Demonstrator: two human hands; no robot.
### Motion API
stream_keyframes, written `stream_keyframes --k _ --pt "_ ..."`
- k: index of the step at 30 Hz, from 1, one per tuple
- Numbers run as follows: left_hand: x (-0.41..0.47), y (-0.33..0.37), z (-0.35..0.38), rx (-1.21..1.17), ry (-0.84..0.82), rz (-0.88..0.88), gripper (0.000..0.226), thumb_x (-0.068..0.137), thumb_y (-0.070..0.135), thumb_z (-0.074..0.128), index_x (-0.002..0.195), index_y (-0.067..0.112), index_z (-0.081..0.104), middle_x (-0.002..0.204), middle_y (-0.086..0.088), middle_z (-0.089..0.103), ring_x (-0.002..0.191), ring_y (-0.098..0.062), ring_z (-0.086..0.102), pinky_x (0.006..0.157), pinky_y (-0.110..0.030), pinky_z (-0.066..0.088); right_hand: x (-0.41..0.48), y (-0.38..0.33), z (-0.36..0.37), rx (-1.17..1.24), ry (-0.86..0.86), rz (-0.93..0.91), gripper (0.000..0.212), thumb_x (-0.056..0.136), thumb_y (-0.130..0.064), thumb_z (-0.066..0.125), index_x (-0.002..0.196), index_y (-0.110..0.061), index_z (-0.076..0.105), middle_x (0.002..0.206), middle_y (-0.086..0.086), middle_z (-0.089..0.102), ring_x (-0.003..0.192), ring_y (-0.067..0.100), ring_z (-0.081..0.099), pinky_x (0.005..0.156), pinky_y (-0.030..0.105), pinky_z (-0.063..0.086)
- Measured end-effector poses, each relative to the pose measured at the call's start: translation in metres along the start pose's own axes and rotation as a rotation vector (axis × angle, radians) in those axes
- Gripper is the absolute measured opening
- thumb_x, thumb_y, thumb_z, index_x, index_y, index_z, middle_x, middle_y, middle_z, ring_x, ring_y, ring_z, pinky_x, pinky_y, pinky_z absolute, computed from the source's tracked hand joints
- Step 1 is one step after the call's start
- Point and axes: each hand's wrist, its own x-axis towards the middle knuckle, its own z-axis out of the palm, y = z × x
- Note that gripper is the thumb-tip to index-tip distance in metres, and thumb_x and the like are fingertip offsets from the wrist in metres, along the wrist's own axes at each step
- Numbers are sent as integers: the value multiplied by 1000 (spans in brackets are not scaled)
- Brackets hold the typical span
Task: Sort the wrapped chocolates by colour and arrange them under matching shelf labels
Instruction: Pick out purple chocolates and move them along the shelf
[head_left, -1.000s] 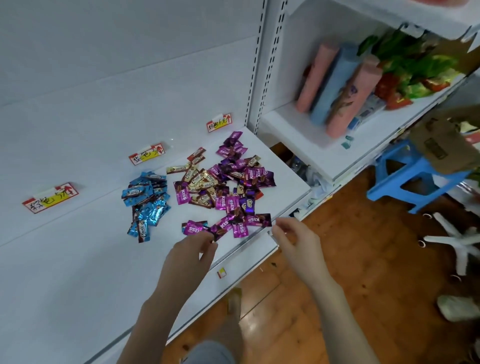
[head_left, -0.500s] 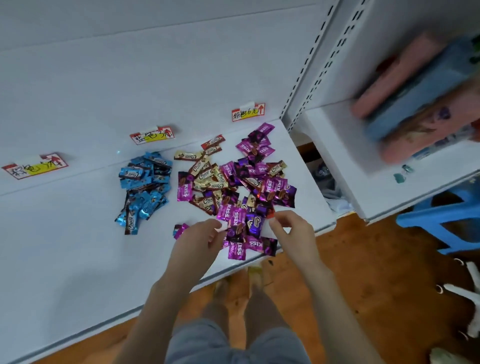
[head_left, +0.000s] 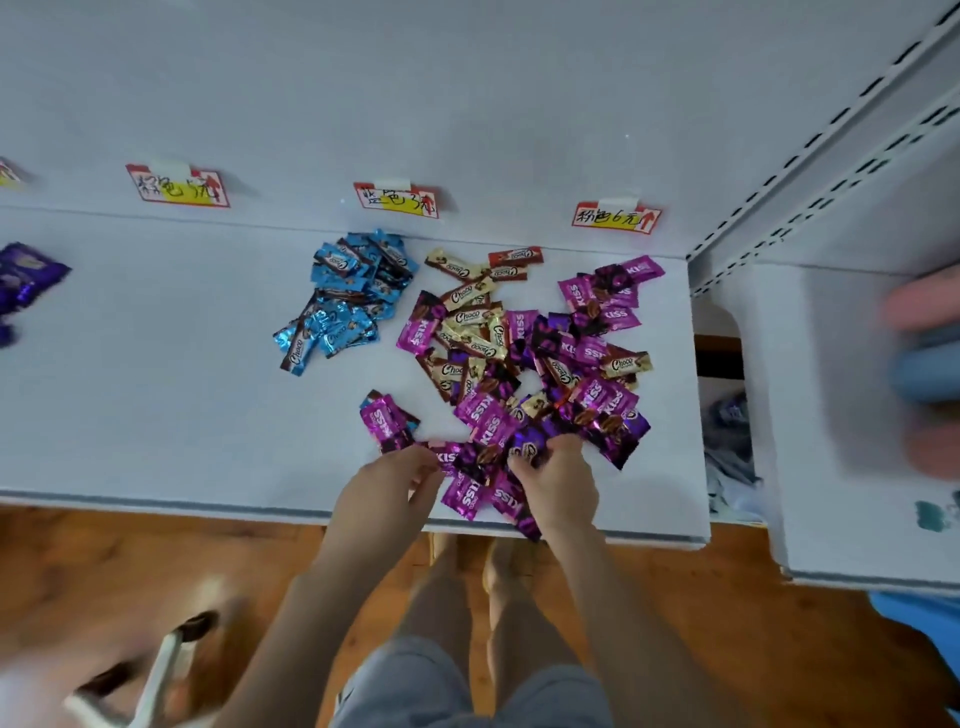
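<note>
A mixed heap of wrapped chocolates (head_left: 530, 358), magenta, purple, cream and red-brown, covers the right part of the white shelf (head_left: 156, 415). Blue chocolates (head_left: 348, 296) form their own pile under the middle label (head_left: 397, 200). More labels hang on the back wall, one at the left (head_left: 178, 185) and one at the right (head_left: 616, 218). My left hand (head_left: 392, 486) pinches a magenta chocolate (head_left: 445, 458) at the heap's near edge. My right hand (head_left: 558, 480) curls its fingers on a purple chocolate (head_left: 531, 444) right beside it.
A few purple chocolates (head_left: 23, 280) lie at the far left of the shelf. A slotted upright (head_left: 810, 171) closes the shelf on the right; beyond it sits a lower shelf with blurred pink and blue rolls (head_left: 924, 364). Wooden floor (head_left: 156, 571) lies below the shelf's front edge.
The view has swung left and down over the shelf. Both hands have closed in on the near edge of the heap and taken hold of wrappers.
</note>
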Motion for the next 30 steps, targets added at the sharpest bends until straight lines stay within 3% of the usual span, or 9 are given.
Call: stream_keyframes --k 3,6,10,12,15,18,22,26,30 --pt "2 4 12 -3 -12 17 19 95 23 51 105 15 65 97 1 68 86 -13 61 76 -28 51 3 8 -10 252 -66 -19 28 81 -23 69 94 -11 47 75 -5 53 66 6 53 56 7 36" --pt "19 12 28 66 -89 65 20 96 23 48 106 15 64 99 1 66 88 -13 60 73 -20 45 5 21 -32 388 -99 -78 14 85 -19 63 80 -16 51 68 -5 52 60 4 48 52 5 36" --pt "43 35 56 205 -169 65 21 96 27 48 92 10 58 93 -5 63 79 -19 58 65 -27 43 11 43 -65 491 58 -60 5 87 -15 56 87 -19 52 74 -5 55 64 0 52 53 9 38" --pt "51 44 69 282 -178 21 24 95 35 50 87 13 49 88 -4 58 74 -19 53 61 -27 40 16 55 -76 492 122 5 9 87 -15 53 95 -11 53 81 1 57 72 7 54 57 18 40" --pt "60 53 83 362 -180 -49 36 90 46 54 101 11 49 95 -3 54 83 -21 58 63 -29 44 24 69 -84 491 143 48 14 88 -14 50 98 -5 53 83 7 58 76 18 56 59 25 42" --pt "66 54 92 385 -173 -80 43 89 44 57 112 8 48 110 -7 54 97 -26 59 69 -33 46 32 77 -86 467 145 44 16 88 -9 47 102 -16 50 81 -5 53 78 14 54 64 24 44" --pt "70 51 92 301 -170 -104 39 88 41 59 107 9 49 105 -7 51 93 -24 57 69 -31 45 51 77 -84 338 167 23 17 95 -15 44 104 -4 54 85 4 54 69 9 49 50 5 35" --pt "69 49 86 39 -103 -137 29 85 35 63 84 13 44 79 -4 49 61 -15 46 49 -25 32 68 72 -81 257 127 12 24 98 -14 37 106 3 52 90 9 53 78 18 50 57 20 32" --pt "71 50 75 -225 -20 -123 24 85 26 64 84 13 44 61 2 47 50 -12 42 44 -25 33 75 64 -79 197 137 -66 21 97 -13 41 106 2 55 91 3 49 83 16 46 59 18 27"
